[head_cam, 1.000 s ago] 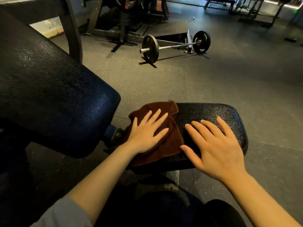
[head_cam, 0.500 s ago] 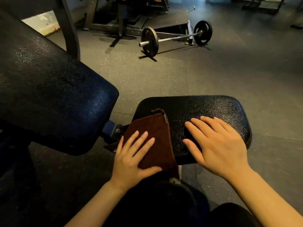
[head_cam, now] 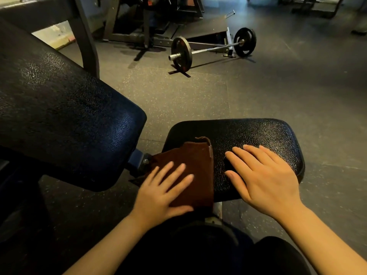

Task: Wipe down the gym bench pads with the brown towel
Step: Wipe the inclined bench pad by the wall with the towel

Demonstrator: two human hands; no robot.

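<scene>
Well to the left of your left hand (head_cam: 164, 192) the big backrest pad (head_cam: 59, 120) slopes up, black and pebbled, not under the cloth at this moment, so count it as part of the job to be covered; your left hand lies flat with fingers straight and spread, pressing the brown towel (head_cam: 190, 167) onto the near-left part of the seat pad (head_cam: 258, 133), holding nothing in a curl; keep that palm flat and the weight even, and sweep in overlapping passes so no strip of the pad is skipped; the towel's near edge hangs over the front of the bench, so keep enough cloth under your fingers that it does not slide off; the towel itself looks folded into a rough rectangle, dark brown, soft and napped, with a small corner turned up at its far end; just to the right of it your right hand (head_cam: 266, 179) rests flat and relaxed on bare pad, fingers straight, gripping nothing; it seems to steady you, and you should lift it when the towel comes across, since the patch beneath it needs wiping too; beyond both hands a barbell (head_cam: 210, 49) sits on the floor.
</scene>
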